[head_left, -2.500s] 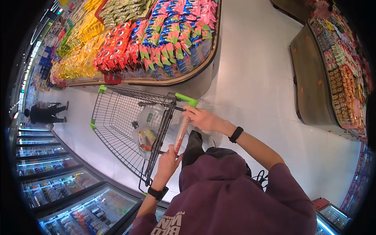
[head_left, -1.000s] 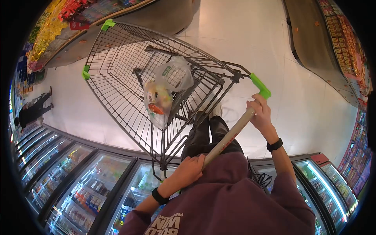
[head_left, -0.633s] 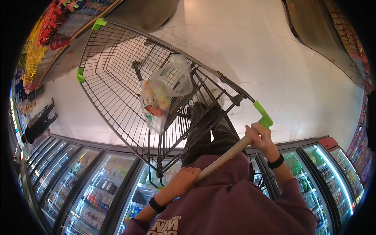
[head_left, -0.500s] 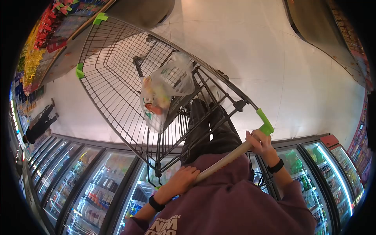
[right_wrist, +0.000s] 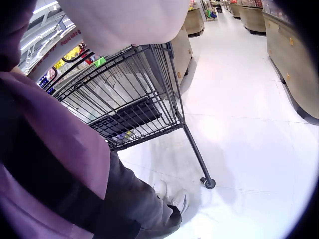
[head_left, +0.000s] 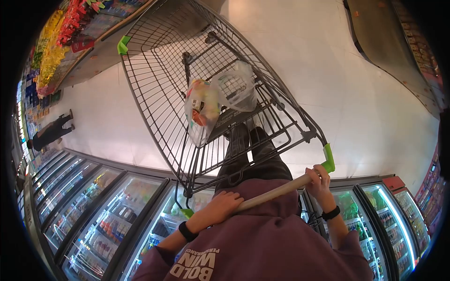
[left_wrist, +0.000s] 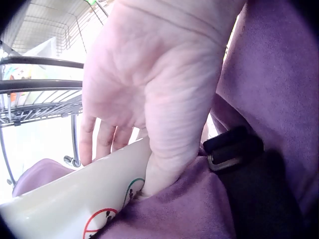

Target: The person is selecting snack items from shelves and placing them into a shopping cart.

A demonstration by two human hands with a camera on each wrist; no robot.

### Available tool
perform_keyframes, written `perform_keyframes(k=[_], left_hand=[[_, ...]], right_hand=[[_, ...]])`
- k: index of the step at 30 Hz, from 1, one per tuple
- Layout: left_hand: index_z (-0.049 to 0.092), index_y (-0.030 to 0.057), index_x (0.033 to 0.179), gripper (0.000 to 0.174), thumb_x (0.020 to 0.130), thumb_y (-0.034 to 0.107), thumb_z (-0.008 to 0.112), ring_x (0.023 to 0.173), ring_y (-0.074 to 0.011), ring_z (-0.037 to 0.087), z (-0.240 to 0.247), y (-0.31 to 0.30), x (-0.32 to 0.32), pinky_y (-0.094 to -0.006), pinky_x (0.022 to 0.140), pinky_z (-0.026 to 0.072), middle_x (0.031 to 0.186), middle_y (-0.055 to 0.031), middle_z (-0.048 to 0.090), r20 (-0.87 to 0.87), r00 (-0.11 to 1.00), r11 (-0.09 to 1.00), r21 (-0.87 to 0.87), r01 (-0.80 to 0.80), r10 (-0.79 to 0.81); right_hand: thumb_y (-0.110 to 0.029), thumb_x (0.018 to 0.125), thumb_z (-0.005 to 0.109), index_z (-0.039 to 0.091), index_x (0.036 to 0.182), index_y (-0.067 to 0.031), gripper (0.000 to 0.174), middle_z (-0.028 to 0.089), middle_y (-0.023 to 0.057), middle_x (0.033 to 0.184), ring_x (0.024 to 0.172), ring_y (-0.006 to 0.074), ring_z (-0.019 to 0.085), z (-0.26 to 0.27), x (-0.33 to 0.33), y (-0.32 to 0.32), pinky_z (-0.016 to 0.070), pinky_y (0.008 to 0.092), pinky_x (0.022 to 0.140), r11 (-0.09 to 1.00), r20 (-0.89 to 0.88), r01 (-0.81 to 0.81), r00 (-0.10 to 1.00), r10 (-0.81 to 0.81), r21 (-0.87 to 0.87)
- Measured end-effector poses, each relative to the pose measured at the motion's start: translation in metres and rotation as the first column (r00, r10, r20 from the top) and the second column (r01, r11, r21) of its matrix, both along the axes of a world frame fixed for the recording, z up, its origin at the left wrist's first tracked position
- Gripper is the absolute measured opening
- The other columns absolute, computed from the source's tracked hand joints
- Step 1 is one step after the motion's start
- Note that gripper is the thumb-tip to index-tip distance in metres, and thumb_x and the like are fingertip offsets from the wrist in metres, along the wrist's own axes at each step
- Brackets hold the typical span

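Note:
A wire shopping cart (head_left: 154,93) with green corner caps stands in front of the person, angled toward the upper left. My left hand (head_left: 220,208) holds the left part of its pale handle bar (head_left: 269,194); in the left wrist view the thumb of that hand (left_wrist: 159,84) is on the near side of the bar and the fingers are beyond it. Near the green right end cap (head_left: 329,158), my right hand (head_left: 319,182) grips the bar with curled fingers. Two plastic bags lie in the basket: one with colourful packaged goods (head_left: 201,110), another whitish and see-through (head_left: 239,86).
Glass-door fridges (head_left: 112,220) line the near side, behind and left of the person. Snack displays with bright packets (head_left: 77,23) stand at upper left, and a curved counter (head_left: 382,37) at upper right. Another person (head_left: 51,130) is far left on the pale floor (head_left: 300,70).
The cart and person have turned relative to the aisle, bringing fridges behind the person. In the last half second the basket has swung rightward in view; both hands have stayed on the handle.

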State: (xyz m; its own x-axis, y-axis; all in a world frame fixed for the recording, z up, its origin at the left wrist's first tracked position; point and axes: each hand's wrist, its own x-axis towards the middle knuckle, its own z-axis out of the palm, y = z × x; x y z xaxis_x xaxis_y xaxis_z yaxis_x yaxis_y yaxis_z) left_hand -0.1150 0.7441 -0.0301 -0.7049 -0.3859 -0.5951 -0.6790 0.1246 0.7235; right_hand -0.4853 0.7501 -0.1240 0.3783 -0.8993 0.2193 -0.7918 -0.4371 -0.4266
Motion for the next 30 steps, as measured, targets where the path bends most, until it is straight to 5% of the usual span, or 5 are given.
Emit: perform_keyframes(k=[7, 17, 26, 30], left_hand=[[0.060, 0.0042, 0.118, 0.033, 0.085, 0.009, 0.063, 0.106, -0.0322, 0.059, -0.002, 0.006, 0.033, -0.0415, 0.093, 0.0446, 0.109, -0.0131, 0.059, 0.054, 0.994, 0.995, 0.030, 0.098, -0.100], [0.061, 0.0072, 0.113, 0.037, 0.078, 0.015, 0.072, 0.105, -0.0312, 0.061, -0.033, 0.068, 0.086, -0.0438, 0.087, 0.0457, 0.105, -0.0128, 0.059, 0.050, 0.994, 0.960, -0.259, 0.108, -0.098], [0.063, 0.0079, 0.109, 0.040, 0.072, 0.018, 0.076, 0.105, -0.0300, 0.060, -0.016, 0.059, 0.139, -0.0416, 0.086, 0.0454, 0.105, -0.0104, 0.060, 0.032, 0.987, 0.979, -0.126, 0.159, -0.156], [0.062, 0.0081, 0.106, 0.038, 0.071, 0.012, 0.075, 0.105, -0.0295, 0.060, -0.019, 0.069, 0.156, -0.0409, 0.086, 0.0454, 0.102, -0.0098, 0.061, 0.014, 0.998, 0.972, -0.224, 0.066, -0.064]], right_hand=[[-0.005, 0.064, 0.079, 0.060, 0.121, -0.0088, 0.060, 0.056, 0.0143, 0.121, 0.093, 0.0295, 0.068, 0.031, 0.036, 0.019, 0.0594, 0.0375, 0.069, 0.983, 0.080, 0.054, 0.994, -0.069, 0.178], [-0.015, 0.070, 0.087, 0.061, 0.119, -0.0081, 0.056, 0.056, 0.0109, 0.120, 0.081, 0.0257, 0.068, 0.046, 0.070, 0.077, 0.0586, 0.0359, 0.065, 0.970, 0.069, 0.085, 0.992, -0.104, 0.229], [-0.009, 0.071, 0.085, 0.061, 0.120, -0.0066, 0.055, 0.057, 0.0108, 0.117, 0.078, 0.0223, 0.066, 0.041, 0.134, 0.118, 0.0566, 0.0323, 0.062, 0.929, 0.138, 0.197, 0.959, -0.249, 0.313], [-0.008, 0.071, 0.085, 0.064, 0.118, -0.0059, 0.051, 0.059, 0.0111, 0.116, 0.073, 0.0200, 0.067, 0.035, 0.149, 0.128, 0.0571, 0.0309, 0.059, 0.949, 0.145, 0.190, 0.962, -0.232, 0.253]])
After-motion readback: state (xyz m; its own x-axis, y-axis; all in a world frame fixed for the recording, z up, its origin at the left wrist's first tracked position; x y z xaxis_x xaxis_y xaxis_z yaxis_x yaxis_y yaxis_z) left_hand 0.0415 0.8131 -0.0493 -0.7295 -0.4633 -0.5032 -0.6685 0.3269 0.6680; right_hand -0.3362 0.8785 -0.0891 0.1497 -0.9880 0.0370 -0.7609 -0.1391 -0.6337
